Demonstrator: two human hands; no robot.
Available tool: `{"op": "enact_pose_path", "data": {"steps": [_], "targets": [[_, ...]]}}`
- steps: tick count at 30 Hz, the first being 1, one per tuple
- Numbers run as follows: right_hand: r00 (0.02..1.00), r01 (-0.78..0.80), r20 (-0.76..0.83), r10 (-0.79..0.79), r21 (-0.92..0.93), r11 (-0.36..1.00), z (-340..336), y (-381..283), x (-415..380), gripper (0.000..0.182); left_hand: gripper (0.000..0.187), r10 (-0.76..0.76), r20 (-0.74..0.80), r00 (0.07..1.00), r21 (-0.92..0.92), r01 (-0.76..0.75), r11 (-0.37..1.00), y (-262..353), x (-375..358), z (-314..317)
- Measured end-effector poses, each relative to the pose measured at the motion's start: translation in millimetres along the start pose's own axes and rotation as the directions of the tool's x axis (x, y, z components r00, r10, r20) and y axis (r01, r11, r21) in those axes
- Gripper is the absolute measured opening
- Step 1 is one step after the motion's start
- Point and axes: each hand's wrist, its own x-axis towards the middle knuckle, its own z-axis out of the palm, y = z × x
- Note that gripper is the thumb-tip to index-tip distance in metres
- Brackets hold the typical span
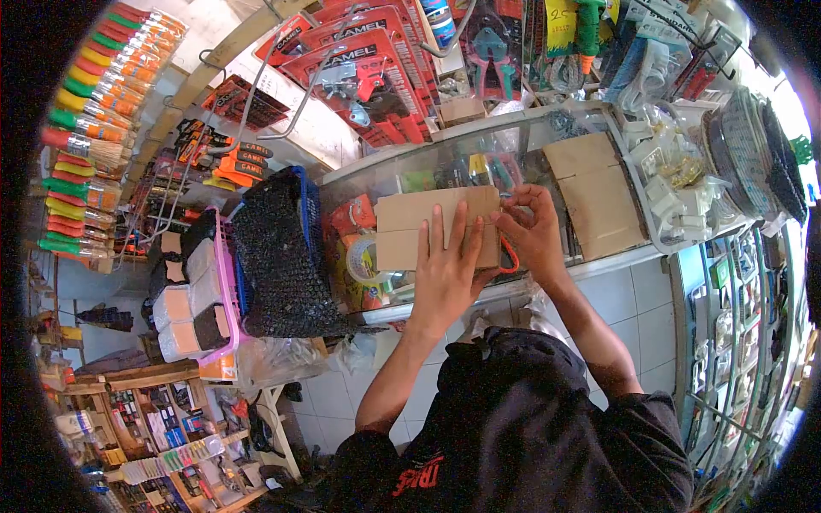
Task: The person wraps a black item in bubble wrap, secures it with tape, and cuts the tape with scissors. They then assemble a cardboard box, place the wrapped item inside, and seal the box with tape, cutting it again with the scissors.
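Observation:
A brown cardboard box (398, 231) lies on the glass display case (342, 184) in front of me. My left hand (446, 272) rests across its top, fingers stretched out and spread. At the box's right end is my right hand (532, 227), with thumb and forefinger pinched together by the edge. What sits between those fingertips, if anything, is too small to make out. An orange-red loop (510, 255) shows just below them, the rest of it hidden. Left of the box lies a roll of clear tape (363, 260).
A flat cardboard piece (596, 192) lies on the case to the right. Black netting (278, 256) hangs over a blue basket at the left, beside a pink basket (227, 291). Packaged tools (368, 81) and paintbrushes (103, 128) hang ahead and left. Wire rolls (748, 158) stand right.

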Motion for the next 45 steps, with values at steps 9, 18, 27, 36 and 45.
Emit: {"op": "enact_pose_path", "data": {"steps": [9,18,27,36,45], "targets": [[0.93,-0.365,0.156,0.333,0.29,0.885,-16.3,-39.1,-16.5,0.047,0.073,-0.121,-0.217,0.969,-0.04,0.115,0.993,14.7,3.3,22.4],[0.827,-0.543,0.359,0.432,0.315,0.778,-33.3,-62.4,-3.4,0.054,0.063,-0.131,-0.257,0.958,-0.075,0.116,0.99,18.6,5.5,27.0],[0.808,-0.559,0.382,0.449,0.258,0.788,-32.7,-63.9,-3.4,0.054,0.065,-0.145,-0.296,0.944,-0.121,0.113,0.986,17.9,7.1,28.4],[0.781,-0.603,0.405,0.474,0.297,0.74,-38.8,-60.7,-0.4,0.052,0.058,-0.119,-0.257,0.959,-0.087,0.1,0.991,17.4,5.8,30.2],[0.719,-0.651,0.46,0.521,0.184,0.736,-40.5,-73.3,10.5,0.052,0.056,-0.112,-0.213,0.971,-0.03,0.108,0.994,16.4,4.7,28.1]]}}
